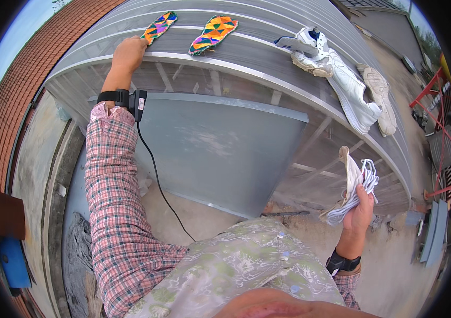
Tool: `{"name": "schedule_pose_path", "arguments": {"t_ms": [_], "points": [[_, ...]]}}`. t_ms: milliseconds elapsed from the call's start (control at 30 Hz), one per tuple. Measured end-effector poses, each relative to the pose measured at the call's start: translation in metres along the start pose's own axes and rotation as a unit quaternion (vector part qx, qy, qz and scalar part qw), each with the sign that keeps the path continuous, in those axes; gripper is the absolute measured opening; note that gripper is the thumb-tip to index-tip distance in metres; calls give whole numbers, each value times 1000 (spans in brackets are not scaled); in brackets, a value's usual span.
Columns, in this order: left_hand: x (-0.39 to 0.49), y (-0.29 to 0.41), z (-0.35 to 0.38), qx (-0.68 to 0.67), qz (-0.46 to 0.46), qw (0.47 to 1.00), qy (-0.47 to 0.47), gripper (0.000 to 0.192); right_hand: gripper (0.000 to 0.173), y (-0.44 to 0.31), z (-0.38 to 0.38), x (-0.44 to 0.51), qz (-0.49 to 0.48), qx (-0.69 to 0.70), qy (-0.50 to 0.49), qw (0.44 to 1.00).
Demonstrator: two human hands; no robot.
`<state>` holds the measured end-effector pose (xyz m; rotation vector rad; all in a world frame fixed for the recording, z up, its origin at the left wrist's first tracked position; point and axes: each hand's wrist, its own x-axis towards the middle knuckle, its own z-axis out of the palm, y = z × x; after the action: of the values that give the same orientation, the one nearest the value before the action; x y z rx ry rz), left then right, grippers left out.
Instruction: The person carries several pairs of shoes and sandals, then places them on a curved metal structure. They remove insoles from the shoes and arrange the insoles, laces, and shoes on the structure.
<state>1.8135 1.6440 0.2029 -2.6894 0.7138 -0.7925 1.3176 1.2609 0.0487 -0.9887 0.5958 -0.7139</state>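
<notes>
My left hand has its fingers on the near end of a multicoloured patchwork-patterned insole that lies on a grey corrugated metal sheet. A second matching insole lies to its right, apart from the hand. My right hand is held low at the right, gripping a bundle of white shoelaces together with a pale, worn flat piece, perhaps an old insole. White sneakers rest on the sheet above it, one with its tongue pulled out. Beside them a worn beige shoe lies on its side.
Under the ribbed sheet's edge a grey metal panel stands at a slant. A black cable hangs from my left wrist device. A tiled roof rises at left, a red metal frame at right.
</notes>
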Motion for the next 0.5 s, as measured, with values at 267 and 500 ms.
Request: {"name": "schedule_pose_path", "arguments": {"t_ms": [267, 500], "points": [[-93, 146, -54, -699, 56, 712, -28, 27, 49, 5, 99, 6, 54, 221, -219, 949], [-169, 279, -103, -840, 51, 497, -211, 46, 52, 24, 139, 11, 77, 189, -284, 937]]}}
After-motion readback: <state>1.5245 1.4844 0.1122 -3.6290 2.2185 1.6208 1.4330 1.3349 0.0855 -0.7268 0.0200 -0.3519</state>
